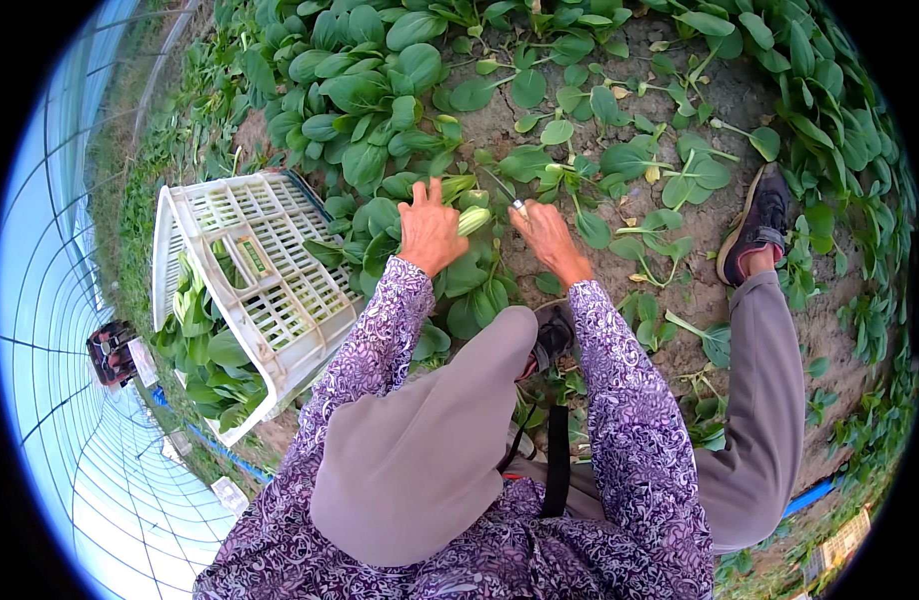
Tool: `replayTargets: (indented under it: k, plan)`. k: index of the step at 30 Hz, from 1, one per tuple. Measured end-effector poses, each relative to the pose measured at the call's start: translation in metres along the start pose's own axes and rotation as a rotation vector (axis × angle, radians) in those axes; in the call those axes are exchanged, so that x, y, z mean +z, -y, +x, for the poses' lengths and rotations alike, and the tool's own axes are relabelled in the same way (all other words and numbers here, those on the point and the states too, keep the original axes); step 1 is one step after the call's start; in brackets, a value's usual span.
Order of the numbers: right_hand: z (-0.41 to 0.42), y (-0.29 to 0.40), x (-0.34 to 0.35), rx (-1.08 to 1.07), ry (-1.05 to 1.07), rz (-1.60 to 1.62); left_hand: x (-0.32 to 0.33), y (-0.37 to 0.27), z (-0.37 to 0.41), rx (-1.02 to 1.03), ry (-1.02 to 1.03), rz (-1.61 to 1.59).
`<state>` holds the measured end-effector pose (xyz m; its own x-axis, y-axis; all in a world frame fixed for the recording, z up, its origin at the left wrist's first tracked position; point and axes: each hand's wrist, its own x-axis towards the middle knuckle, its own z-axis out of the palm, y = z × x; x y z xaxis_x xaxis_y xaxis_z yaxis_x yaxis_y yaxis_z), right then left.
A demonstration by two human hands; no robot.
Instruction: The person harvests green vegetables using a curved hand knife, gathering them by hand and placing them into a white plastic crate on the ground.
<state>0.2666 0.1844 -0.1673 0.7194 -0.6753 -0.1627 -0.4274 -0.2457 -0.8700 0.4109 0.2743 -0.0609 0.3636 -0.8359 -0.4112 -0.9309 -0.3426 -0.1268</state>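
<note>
My left hand [429, 231] is over the leafy row, with two fingers raised and the rest curled round a head of bok choy [473, 220]. Its pale green stalk end sticks out to the right, while its leaves are partly hidden under the hand. Just right of it, my right hand [548, 238] grips a small knife [519, 207] with a thin blade and a metal collar. The blade points up and left, close to the standing bok choy [377, 90], and most of the handle is inside my fist.
To the left a white plastic crate [279, 296] stands tilted, with bok choy [204, 352] inside it. Loose leaves [639, 161] lie scattered on bare soil [497, 124]. My shoe [759, 217] rests at the right, near another leafy row [842, 112]. A blue hose [227, 450] runs behind.
</note>
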Motion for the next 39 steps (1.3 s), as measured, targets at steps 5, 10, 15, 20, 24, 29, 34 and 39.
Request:
replayTargets:
  k: [5,10,15,20,24,29,34,39]
  plan:
    - [0.004,-0.032,0.017,-0.195,-0.048,-0.102,-0.005,-0.006,0.020,0.053,0.069,0.019]
    - [0.007,-0.021,0.015,-0.019,0.136,0.101,0.005,0.020,0.021,0.038,0.094,0.000]
    - [0.005,0.008,0.007,0.385,0.323,0.437,0.013,0.037,0.026,-0.100,0.211,-0.036]
    - [-0.006,-0.004,0.029,0.146,0.134,0.237,0.015,0.049,0.032,-0.147,0.302,-0.146]
    - [-0.005,-0.020,0.047,0.011,-0.024,0.171,0.014,0.043,0.041,-0.156,0.339,-0.216]
    - [-0.027,0.002,0.038,0.081,0.032,0.065,0.015,0.062,0.023,-0.178,0.335,-0.288]
    - [-0.038,0.016,-0.011,0.209,-0.129,0.019,0.000,0.008,0.003,0.255,-0.084,0.085]
    - [-0.028,0.042,-0.038,0.325,-0.151,0.372,-0.001,0.024,0.002,0.156,0.075,-0.065]
